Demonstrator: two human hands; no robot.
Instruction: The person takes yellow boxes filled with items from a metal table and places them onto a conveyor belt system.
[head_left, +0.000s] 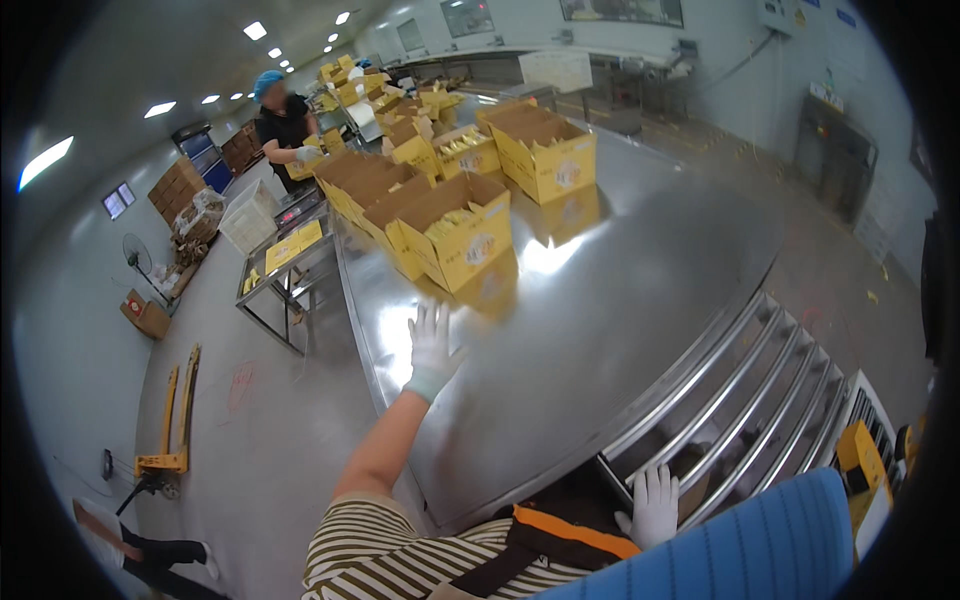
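Observation:
My left hand (433, 346), in a white glove, reaches over the steel table (600, 300) with its fingers apart and nothing in it. Just beyond its fingertips stands a yellow carton (469, 244) with its top open and small yellow packets inside. More such cartons stand in a row behind it, and another group (555, 161) is to the right. My right hand (655, 506), also gloved, rests at the near end of the roller conveyor (720, 397). Its fingers are extended and it grips nothing that shows. A blue sleeve-like cloth (720, 544) covers the lower right.
A co-worker (283, 131) in a blue cap handles a carton across the table. A side table (289, 251) with flat yellow cartons and a white crate (250, 216) stand left. On the floor are a yellow pallet jack (180, 420) and a fan (137, 253). Another person's legs show lower left.

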